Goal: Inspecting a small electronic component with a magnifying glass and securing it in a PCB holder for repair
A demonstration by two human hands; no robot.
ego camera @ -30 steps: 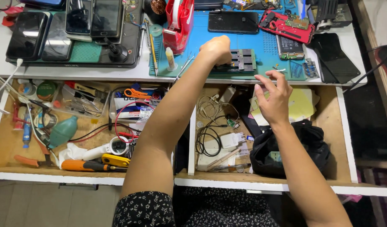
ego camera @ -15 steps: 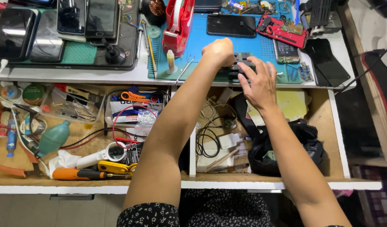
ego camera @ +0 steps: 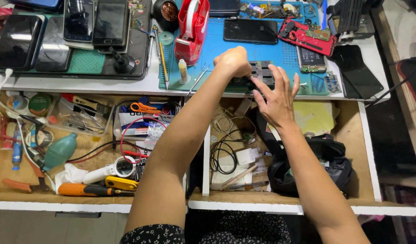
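Blue mat (ego camera: 217,49) — two hands, one grey holder (ego camera: 262,74), three phones (ego camera: 95,22).

A small dark grey metal holder (ego camera: 261,74), a blocky clamp-like fixture with ridged rails, sits flat on the blue work mat (ego camera: 244,52) near the front edge of the white bench. The left hand (ego camera: 235,61) is curled into a loose fist touching its left end, and the right hand (ego camera: 276,96) hovers with fingers spread over its right side. Much of the holder is hidden by the two hands.
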